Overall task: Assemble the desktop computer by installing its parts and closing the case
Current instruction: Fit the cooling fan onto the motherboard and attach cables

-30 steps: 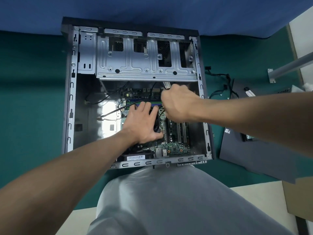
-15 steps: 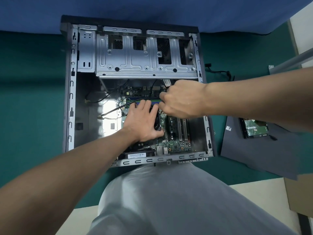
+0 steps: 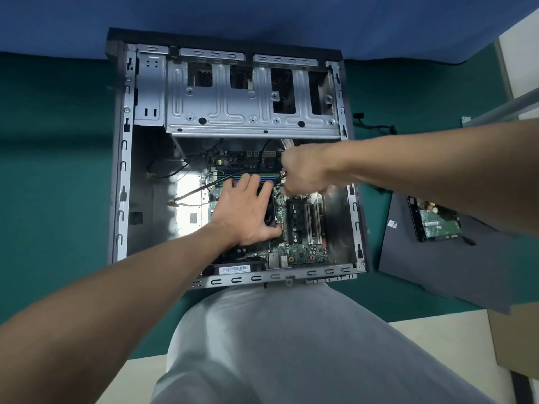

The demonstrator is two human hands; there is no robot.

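Surface (image 3: pixel 58 170), green, is carrying everything, w/ the computer case (image 3: pixel 119 158) lying on its side in the middle, open side facing up. Side panel (image 3: pixel 437 272) is lying flat just beside the case's right wall, so closing isn't happening yet. Drive cage (image 3: pixel 250 112) at the far end of the case is looking empty, as far as its cut-outs are showing. Main board (image 3: pixel 303 252) is already sitting on the case floor at the near end. Hard drive (image 3: pixel 437 225) is waiting outside, resting on the side panel, i.e. not fitted. Loose cables (image 3: pixel 376 128) are trailing on the surface beyond the case's right wall.

Left hand (image 3: pixel 245 217) is lying flat w/ fingers straight & spread, pressing down on the dark fan (image 3: pixel 271 218) mid-board & gripping nothing. Right hand (image 3: pixel 306 173) is working just beside it, fingers curled, at the right end of the green & blue memory sticks (image 3: pixel 268 174), which are looking seated. It's seemingly pinching a thin wire (image 3: pixel 283 177). The wire's plug end is hiding under the fingers, so can't tell where it's going.

Judging progress: approx. mid-task. Board & memory are looking done, and the fan wiring is prob. being handled now. Remaining jobs are looking like: hard drive going into the cage, cables getting plugged in, and the panel going back on.
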